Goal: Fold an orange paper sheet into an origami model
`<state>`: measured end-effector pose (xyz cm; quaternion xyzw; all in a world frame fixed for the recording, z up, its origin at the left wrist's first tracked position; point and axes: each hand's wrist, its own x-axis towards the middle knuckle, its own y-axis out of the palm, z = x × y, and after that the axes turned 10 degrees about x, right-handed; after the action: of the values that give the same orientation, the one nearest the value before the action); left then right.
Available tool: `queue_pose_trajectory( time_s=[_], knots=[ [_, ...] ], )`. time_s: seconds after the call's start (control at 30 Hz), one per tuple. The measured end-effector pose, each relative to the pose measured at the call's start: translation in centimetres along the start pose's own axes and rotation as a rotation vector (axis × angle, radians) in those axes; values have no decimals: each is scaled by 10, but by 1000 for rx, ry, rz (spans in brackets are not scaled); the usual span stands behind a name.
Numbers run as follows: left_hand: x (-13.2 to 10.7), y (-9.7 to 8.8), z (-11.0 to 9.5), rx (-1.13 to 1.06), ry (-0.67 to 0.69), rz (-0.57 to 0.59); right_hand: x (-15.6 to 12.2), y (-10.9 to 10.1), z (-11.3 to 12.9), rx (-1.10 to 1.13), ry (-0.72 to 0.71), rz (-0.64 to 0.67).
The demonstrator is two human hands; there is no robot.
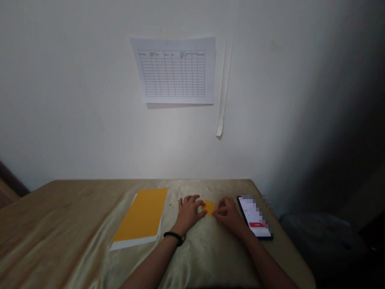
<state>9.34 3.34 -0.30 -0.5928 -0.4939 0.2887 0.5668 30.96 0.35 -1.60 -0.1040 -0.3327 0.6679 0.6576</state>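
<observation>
A small piece of yellow paper [208,207] is between my two hands, just over the cloth-covered table. My left hand [190,211], with a dark band at its wrist, pinches the paper's left side between thumb and finger. At the paper's right edge, my right hand [228,214] grips it with bent fingertips. Whether the paper is folded is too small to tell. Left of my hands lie yellow sheets [141,212] on top of white paper [134,243].
A phone [255,218] with a lit screen lies right of my right hand, near the table's edge. Shiny beige cloth [75,224] with creases covers the table. Behind it, a printed table sheet [176,72] and a loose white strip [223,92] hang on the wall.
</observation>
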Motion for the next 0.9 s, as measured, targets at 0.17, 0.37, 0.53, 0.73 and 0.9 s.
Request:
queue_pose_trajectory(
  time_s=[0.17,0.37,0.53,0.73,0.9],
  knots=[
    [0,1,1,-5,-6,8,0,-2,2,-18,38,6],
    [0,4,2,-6,7,-2,9,-4,-5,-184,90,-63],
    [1,6,2,5,6,1,10,-1,-5,-240,104,-135],
    [0,6,0,31,3,10,9,1,-6,-236,78,-152],
    [-1,5,-6,37,16,-18,8,-1,-4,-203,20,-96]
  ],
)
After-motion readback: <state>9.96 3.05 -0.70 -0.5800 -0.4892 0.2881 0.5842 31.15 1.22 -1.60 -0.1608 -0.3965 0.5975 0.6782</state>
